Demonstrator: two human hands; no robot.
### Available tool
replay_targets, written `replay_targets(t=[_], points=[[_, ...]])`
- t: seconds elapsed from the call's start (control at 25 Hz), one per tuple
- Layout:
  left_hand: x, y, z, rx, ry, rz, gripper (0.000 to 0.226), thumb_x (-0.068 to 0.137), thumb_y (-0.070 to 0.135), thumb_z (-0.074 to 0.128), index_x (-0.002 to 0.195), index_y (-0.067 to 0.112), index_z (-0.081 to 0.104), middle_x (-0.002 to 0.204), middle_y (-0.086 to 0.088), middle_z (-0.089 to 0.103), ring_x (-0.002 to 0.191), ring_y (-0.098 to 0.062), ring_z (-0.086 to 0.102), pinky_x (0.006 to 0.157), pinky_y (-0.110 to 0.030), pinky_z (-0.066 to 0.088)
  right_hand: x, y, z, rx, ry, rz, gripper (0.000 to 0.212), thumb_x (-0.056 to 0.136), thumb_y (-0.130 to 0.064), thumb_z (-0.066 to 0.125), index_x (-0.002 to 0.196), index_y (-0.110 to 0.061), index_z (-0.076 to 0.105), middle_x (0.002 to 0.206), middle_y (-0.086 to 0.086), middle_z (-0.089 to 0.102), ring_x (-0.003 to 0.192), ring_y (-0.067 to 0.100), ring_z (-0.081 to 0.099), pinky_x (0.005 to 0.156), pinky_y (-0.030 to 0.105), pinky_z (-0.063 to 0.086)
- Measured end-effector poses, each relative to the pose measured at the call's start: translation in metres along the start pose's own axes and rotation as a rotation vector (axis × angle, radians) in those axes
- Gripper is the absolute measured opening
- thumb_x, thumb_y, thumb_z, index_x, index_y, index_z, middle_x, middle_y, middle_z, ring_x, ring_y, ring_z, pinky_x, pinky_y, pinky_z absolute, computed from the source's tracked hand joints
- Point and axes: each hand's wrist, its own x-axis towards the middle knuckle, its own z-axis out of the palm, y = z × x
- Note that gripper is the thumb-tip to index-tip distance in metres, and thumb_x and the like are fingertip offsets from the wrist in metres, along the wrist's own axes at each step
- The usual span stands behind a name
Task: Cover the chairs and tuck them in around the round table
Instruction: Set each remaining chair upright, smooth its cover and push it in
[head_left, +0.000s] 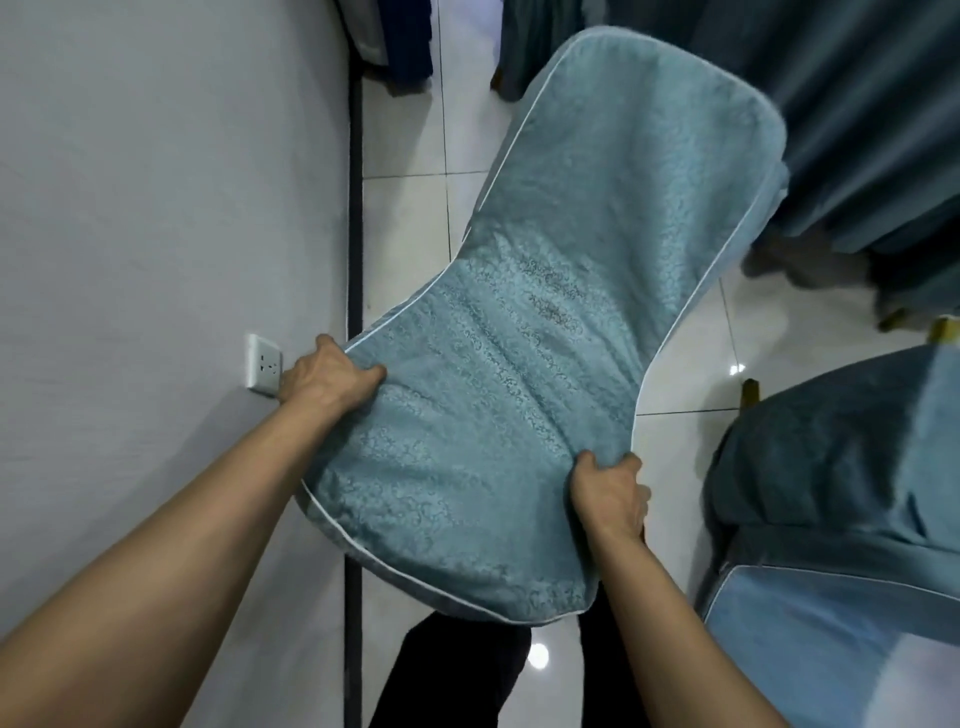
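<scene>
The left hand (332, 376) and right hand (610, 493) each grip a side of the pale teal patterned fabric chair cover with white piping (545, 312), which stretches away between them over a chair back. Pulled unevenly, it could skew or slip off, I judge. No containers show. A darker blue covered chair (831, 467) stands just right of the right hand.

Two hands, the left (332, 376) and the right (613, 493), both grip one teal cover (545, 322). Right of that cover stands one covered chair (841, 467); beyond the cover's far end hang teal drapes, too bunched to count. Left of the cover, one wall socket (263, 369). Below it, two dark trouser legs.
</scene>
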Motion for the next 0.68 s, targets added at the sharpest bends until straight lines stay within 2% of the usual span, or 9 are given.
replay_targets(t=[0.08,0.16,0.28,0.4,0.48,0.52,0.6,0.68], points=[[-0.014,0.012,-0.015,-0.020,0.014,0.026,0.072,0.086,0.060,0.063,0.132,0.008,0.042,0.130,-0.018,0.059,0.119,-0.039,0.057,0.094,-0.044,0.048,-0.011,-0.013,-0.023,-0.067,-0.017,-0.083,0.067,0.090,-0.045,0.054,0.147,-0.015,0.035,0.136,0.029,0.043,0.125,0.046,0.044,0.108,0.047,0.036],[-0.023,0.028,-0.033,-0.031,0.027,0.042,0.069,0.088,0.058,0.064,0.130,0.007,0.044,0.128,-0.018,0.060,0.116,-0.038,0.058,0.089,-0.042,0.047,-0.023,-0.030,-0.048,-0.206,-0.042,-0.190,0.068,0.090,-0.051,0.053,0.149,-0.020,0.037,0.144,0.026,0.038,0.133,0.044,0.039,0.114,0.046,0.031],[-0.025,0.055,-0.056,-0.053,0.029,0.044,0.062,0.087,0.057,0.066,0.122,0.007,0.050,0.123,-0.018,0.062,0.112,-0.038,0.059,0.084,-0.040,0.045,-0.048,-0.058,-0.079,-0.340,-0.094,-0.577,0.069,0.091,-0.067,0.045,0.151,-0.033,0.036,0.162,0.009,0.024,0.147,0.030,0.027,0.121,0.047,0.021],[-0.022,0.081,-0.078,-0.063,0.059,0.048,0.057,0.085,0.056,0.070,0.111,0.008,0.056,0.120,-0.018,0.064,0.107,-0.037,0.060,0.084,-0.039,0.047,-0.086,-0.072,-0.107,-0.259,-0.325,-0.962,0.080,0.082,-0.087,0.037,0.150,-0.046,0.026,0.154,-0.012,0.037,0.138,0.015,0.040,0.115,0.045,0.032],[-0.021,0.096,-0.090,-0.091,0.081,0.074,0.051,0.085,0.052,0.071,0.108,0.009,0.057,0.120,-0.019,0.064,0.104,-0.037,0.058,0.083,-0.039,0.046,-0.101,-0.066,-0.116,-0.428,-0.327,-1.141,0.089,0.076,-0.091,0.041,0.151,-0.047,0.024,0.150,-0.014,0.039,0.137,0.012,0.038,0.116,0.043,0.029],[-0.022,0.102,-0.096,-0.113,0.079,0.092,0.051,0.086,0.049,0.070,0.116,0.009,0.057,0.125,-0.019,0.062,0.110,-0.038,0.057,0.088,-0.040,0.046,-0.102,-0.065,-0.118,-0.525,-0.249,-1.208,0.088,0.077,-0.084,0.049,0.152,-0.045,0.024,0.152,-0.010,0.038,0.140,0.013,0.036,0.118,0.043,0.025],[-0.029,0.111,-0.107,-0.114,0.081,0.160,0.057,0.088,0.047,0.063,0.133,0.013,0.052,0.136,-0.021,0.053,0.122,-0.041,0.052,0.102,-0.045,0.044,-0.095,-0.073,-0.118,-0.600,-0.055,-1.230,0.076,0.085,-0.051,0.062,0.152,-0.038,0.030,0.151,-0.005,0.042,0.140,0.017,0.038,0.118,0.042,0.026],[-0.050,0.114,-0.110,0.000,0.149,0.346,0.060,0.090,0.058,0.050,0.140,0.024,0.049,0.149,-0.017,0.043,0.135,-0.039,0.042,0.112,-0.052,0.033,-0.089,-0.083,-0.119,-0.611,0.029,-1.162,0.069,0.087,-0.023,0.060,0.151,-0.033,0.037,0.149,-0.003,0.046,0.138,0.020,0.042,0.116,0.040,0.030]])
